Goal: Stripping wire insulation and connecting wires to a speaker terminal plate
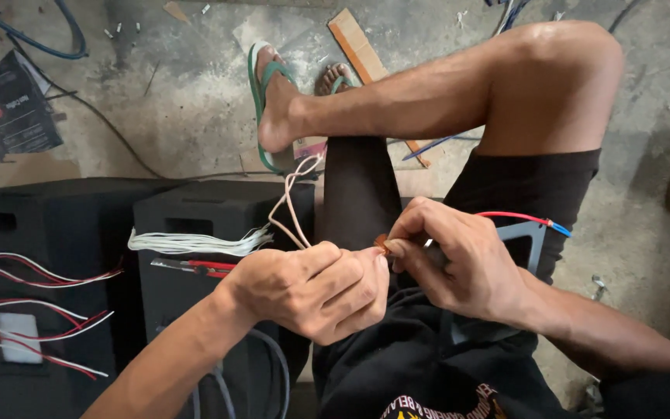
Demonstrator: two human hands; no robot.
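My left hand (308, 289) is closed around a thin pale wire (291, 203) that loops up toward my foot. My right hand (459, 260) pinches the wire's bare coppery end (381, 243) between thumb and fingers, right against my left thumb. A grey metal tool (533, 237) with a red and blue lead (521, 218) lies under my right hand on my lap. Both hands work over my crossed leg in black shorts.
Two black speaker boxes (211, 213) (40, 233) stand at left with bundles of white and red wires (195, 242) on top, plus red-handled pliers (191, 266). My foot in a green flip-flop (269, 101) rests on the concrete floor, near a strip of cardboard (358, 46) and blue cables (40, 39).
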